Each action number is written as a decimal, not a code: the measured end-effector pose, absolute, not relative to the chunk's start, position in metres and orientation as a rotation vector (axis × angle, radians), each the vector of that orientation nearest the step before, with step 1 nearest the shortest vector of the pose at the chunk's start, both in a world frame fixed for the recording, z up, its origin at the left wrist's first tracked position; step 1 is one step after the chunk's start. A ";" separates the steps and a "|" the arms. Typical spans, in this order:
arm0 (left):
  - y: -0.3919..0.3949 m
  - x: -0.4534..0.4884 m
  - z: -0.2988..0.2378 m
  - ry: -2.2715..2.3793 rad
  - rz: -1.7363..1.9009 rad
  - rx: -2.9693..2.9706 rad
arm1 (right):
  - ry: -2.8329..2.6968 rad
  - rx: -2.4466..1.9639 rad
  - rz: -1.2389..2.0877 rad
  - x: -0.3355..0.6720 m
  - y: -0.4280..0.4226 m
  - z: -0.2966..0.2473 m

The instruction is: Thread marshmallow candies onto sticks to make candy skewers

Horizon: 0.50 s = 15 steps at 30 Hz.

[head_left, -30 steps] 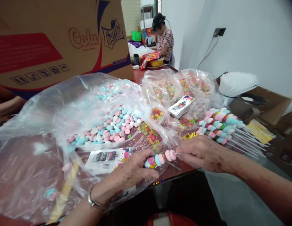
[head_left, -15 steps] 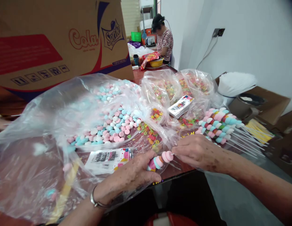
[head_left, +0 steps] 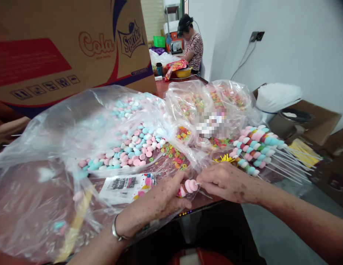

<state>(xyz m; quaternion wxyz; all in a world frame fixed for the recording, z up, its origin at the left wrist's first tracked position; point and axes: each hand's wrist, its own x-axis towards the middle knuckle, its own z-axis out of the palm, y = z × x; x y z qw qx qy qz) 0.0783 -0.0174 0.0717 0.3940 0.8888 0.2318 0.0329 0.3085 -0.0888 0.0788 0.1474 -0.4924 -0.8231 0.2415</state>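
Observation:
My left hand [head_left: 171, 191] is wrapped round a marshmallow skewer [head_left: 191, 186], whose pink end pieces stick out past the fingers. The rest of the skewer is hidden in the palm. My right hand [head_left: 222, 183] pinches the white stick tip at the skewer's end. Just beyond the right hand, finished-looking marshmallow skewers [head_left: 254, 145] lie stacked with their white sticks pointing right. Loose pink, blue and white marshmallows [head_left: 132, 151] spread out of a clear plastic bag [head_left: 85, 106]. Small coloured candy rings [head_left: 175, 156] lie between the marshmallows and my hands.
Behind stands a large cardboard box [head_left: 74, 44]. Printed cards [head_left: 127, 187] lie left of my hands. Bags of candy rings [head_left: 199, 101] fill the back of the table. A dark lidded container [head_left: 294, 119] stands at right. Another person [head_left: 192, 46] sits at the far end; an arm [head_left: 11, 127] shows at left.
Both hands have shifted slightly, the right one a little left and down. Less of the skewer shows past my left fingers. At far left, another person's arm has come further into view.

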 end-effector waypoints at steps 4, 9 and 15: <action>-0.008 0.084 0.093 0.530 0.055 2.549 | -1.969 -1.580 0.885 0.298 -0.100 0.073; 0.000 0.097 0.114 0.511 0.011 3.127 | -1.428 -1.515 1.135 0.271 -0.117 0.059; -0.015 0.108 0.129 0.575 0.238 3.114 | -1.022 -1.319 1.232 0.239 -0.117 0.032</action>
